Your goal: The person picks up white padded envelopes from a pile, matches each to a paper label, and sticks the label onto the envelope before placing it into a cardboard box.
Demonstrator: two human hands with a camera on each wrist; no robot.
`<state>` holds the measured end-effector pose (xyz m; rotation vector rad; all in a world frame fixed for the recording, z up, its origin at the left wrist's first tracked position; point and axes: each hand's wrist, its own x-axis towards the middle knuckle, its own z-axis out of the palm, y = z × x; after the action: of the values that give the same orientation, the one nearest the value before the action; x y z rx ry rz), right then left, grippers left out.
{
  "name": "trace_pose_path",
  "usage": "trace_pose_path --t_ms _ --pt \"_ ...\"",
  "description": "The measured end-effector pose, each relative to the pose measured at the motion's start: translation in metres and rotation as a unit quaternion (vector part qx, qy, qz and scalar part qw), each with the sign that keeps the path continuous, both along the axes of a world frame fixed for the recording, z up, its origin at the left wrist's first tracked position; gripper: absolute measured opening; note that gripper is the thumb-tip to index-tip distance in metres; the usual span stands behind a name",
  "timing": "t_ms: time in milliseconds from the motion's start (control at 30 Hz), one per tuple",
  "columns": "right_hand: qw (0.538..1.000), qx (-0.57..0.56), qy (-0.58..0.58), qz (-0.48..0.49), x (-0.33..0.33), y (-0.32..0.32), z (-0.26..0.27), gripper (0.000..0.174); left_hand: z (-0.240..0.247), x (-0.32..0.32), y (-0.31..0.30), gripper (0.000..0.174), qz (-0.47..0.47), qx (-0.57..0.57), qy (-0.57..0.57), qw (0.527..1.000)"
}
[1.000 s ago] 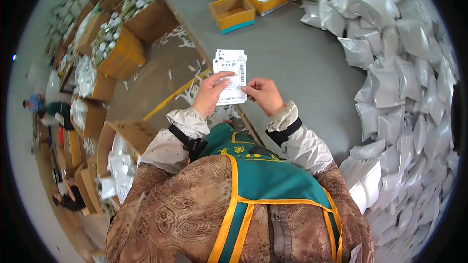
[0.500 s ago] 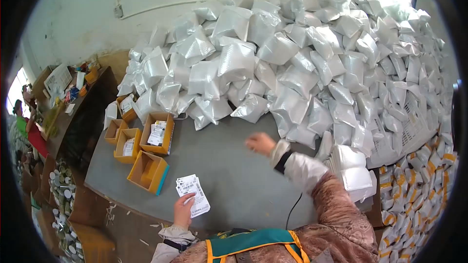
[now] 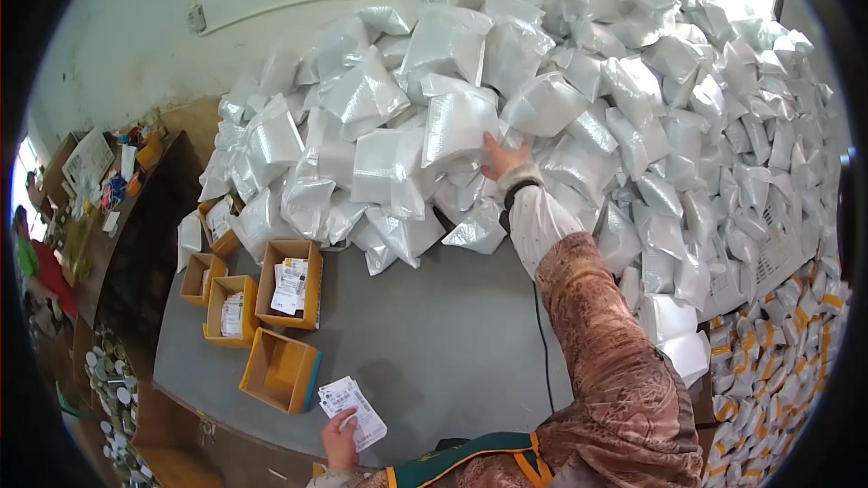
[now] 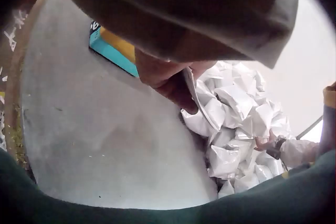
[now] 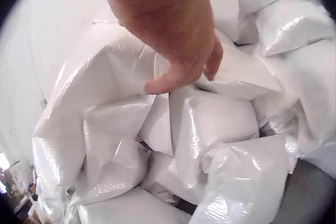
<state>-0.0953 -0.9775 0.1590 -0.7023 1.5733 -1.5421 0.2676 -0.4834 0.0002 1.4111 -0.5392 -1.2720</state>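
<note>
In the head view the left hand (image 3: 340, 442) holds a fanned stack of printed white labels (image 3: 356, 413) above the table's front edge. The left wrist view shows that hand (image 4: 167, 79) from behind, with the stack (image 4: 205, 100) edge-on between thumb and fingers. The right hand (image 3: 504, 159) reaches into the pile of silvery bubble-wrap pouches, beside a large pouch (image 3: 459, 126). Seen from the right wrist, the right hand (image 5: 170, 29) has its thumb spread from its fingers over the pouches (image 5: 220, 116); some fingertips are hidden, and no firm grasp shows.
On the grey table (image 3: 416, 334), an empty yellow box (image 3: 280, 370) stands near several small boxes, some holding labels (image 3: 289, 286). A black cable (image 3: 544, 343) runs across the table. Orange-striped packages (image 3: 768, 380) lie at the right. A person in red (image 3: 56, 280) is at the far left.
The head view has swung up from the lap to the pile. The right hand has let go of the labels and moved forward to the pouches; the left hand still holds the stack.
</note>
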Motion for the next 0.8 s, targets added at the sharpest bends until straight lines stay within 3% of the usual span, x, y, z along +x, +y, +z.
trace_pose_path --t_ms 33,67,167,233,433,467,567,633,800 --pt "0.998 0.001 0.055 -0.035 0.002 -0.011 -0.005 0.094 0.0 -0.001 -0.002 0.024 -0.002 0.006 0.006 1.0" --pt "0.993 -0.014 0.114 -0.006 -0.007 -0.021 -0.003 0.074 -0.006 0.0 -0.007 0.025 -0.006 0.012 0.014 1.0" --pt "0.992 -0.045 0.04 0.107 -0.026 -0.042 -0.022 0.052 0.008 -0.011 -0.027 0.024 -0.024 0.021 -0.026 0.999" --pt "0.988 -0.076 0.053 0.125 -0.029 -0.021 -0.031 0.039 -0.004 -0.014 -0.033 0.025 -0.018 0.023 -0.002 1.0" --pt "0.975 -0.1 0.157 0.125 -0.029 0.167 -0.057 0.031 0.0 -0.018 -0.018 0.027 -0.042 -0.007 -0.005 0.999" --pt "0.967 -0.036 0.204 0.151 -0.033 0.205 -0.064 0.03 0.002 -0.019 -0.013 0.028 -0.042 -0.013 -0.006 0.999" --pt "0.923 -0.005 0.337 0.186 -0.057 0.298 -0.167 0.031 0.007 -0.016 0.008 0.028 -0.058 -0.007 0.009 0.998" --pt "0.898 0.056 0.377 0.221 -0.054 0.373 -0.203 0.033 -0.007 -0.016 0.02 0.027 -0.064 0.0 0.027 0.998" --pt "0.865 0.088 0.404 0.284 -0.039 0.465 -0.185 0.037 -0.045 -0.017 0.046 0.026 -0.095 0.029 0.04 0.994"
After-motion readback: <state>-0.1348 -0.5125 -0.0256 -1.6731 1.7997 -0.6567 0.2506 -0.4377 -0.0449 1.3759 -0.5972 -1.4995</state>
